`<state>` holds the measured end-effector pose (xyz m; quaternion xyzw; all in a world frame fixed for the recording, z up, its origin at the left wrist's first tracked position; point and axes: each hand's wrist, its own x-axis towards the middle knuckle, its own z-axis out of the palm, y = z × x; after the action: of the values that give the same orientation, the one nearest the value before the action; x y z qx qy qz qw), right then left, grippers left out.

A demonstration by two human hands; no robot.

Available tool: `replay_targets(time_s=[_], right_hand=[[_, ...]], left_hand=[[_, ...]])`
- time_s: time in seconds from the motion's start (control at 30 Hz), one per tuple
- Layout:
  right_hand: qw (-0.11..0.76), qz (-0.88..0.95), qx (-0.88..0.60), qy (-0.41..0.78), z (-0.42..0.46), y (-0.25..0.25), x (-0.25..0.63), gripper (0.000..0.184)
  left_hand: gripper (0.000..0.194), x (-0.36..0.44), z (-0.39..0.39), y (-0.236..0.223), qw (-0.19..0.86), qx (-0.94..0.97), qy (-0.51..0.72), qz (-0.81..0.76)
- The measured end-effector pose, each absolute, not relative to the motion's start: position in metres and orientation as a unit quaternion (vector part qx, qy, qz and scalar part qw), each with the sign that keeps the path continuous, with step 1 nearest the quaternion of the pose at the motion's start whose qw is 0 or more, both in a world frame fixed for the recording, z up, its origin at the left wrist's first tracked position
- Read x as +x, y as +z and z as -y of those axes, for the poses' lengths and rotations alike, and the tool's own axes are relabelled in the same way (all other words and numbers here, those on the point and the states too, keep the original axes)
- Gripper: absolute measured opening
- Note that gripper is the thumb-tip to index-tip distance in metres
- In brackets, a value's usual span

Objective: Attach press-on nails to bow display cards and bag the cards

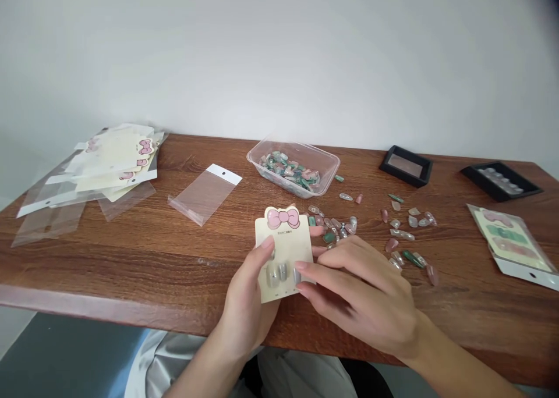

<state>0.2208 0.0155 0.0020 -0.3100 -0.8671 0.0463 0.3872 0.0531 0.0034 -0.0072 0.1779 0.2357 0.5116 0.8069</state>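
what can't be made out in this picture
Head view: print on the bow card, too small to read.
Head view: left hand, most fingers hidden behind the bow card.
Head view: whether the right hand grips a nail tip, blocked by fingertips.
Head view: floor of the clear tub, under heaped pieces.
Head view: forearms, cut by bottom edge.

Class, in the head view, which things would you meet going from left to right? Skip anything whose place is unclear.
Pile of cards and bags, clear bag, held bow card, left black tray, bagged card.
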Motion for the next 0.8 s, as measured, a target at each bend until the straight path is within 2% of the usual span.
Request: replay_targets(time_s=[0.2,0.8], right_hand=[[0.386,0.866,-0.314,0.04,-0.0145,0.0006,0.22,0.013],[0.386,0.864,-0.322,0.038,-0.0137,-0.0035,0.2201,0.012]], left_hand=[[0.044,0.0551,-0.0022,-0.0093,0.81,0.163,0.525,-0.203],[0.041,0.0557,-0.001,-0.0084,0.805,0.179,0.513,-0.236]])
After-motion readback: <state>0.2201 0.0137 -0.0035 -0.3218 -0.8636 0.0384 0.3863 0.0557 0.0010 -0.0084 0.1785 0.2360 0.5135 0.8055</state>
